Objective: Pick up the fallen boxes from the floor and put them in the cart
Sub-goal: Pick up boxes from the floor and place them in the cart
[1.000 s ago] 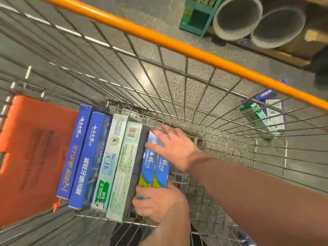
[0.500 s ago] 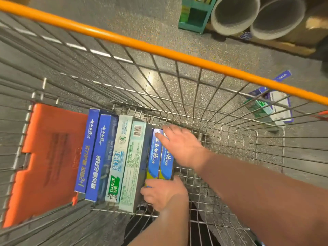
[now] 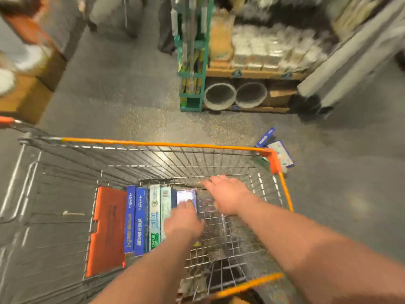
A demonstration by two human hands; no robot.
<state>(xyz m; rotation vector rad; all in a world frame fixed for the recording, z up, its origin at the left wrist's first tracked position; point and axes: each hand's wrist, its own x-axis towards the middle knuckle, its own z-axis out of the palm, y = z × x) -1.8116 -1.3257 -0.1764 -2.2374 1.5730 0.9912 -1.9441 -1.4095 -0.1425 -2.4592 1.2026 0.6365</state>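
Several long toothpaste boxes (image 3: 142, 218) stand side by side in the wire cart (image 3: 153, 144), blue ones on the left, pale green ones beside them. My left hand (image 3: 183, 222) rests on the rightmost blue boxes (image 3: 185, 197), fingers forward; the blur hides whether it grips them. My right hand (image 3: 228, 195) hovers above the cart's mesh floor with fingers spread, holding nothing. On the floor past the cart's far right corner lie fallen boxes (image 3: 279, 151), blue and white, partly hidden by the orange corner.
An orange flap (image 3: 108, 229) lies in the cart left of the boxes. A green rack (image 3: 191, 84) and a wooden shelf with two round tubes (image 3: 235, 96) stand ahead. Cardboard cartons (image 3: 28, 93) sit at the left. Grey floor lies between.
The view has pulled back and up, showing the whole cart and the aisle. My right hand has lifted off the blue boxes and moved right. My left hand has slid up onto them.
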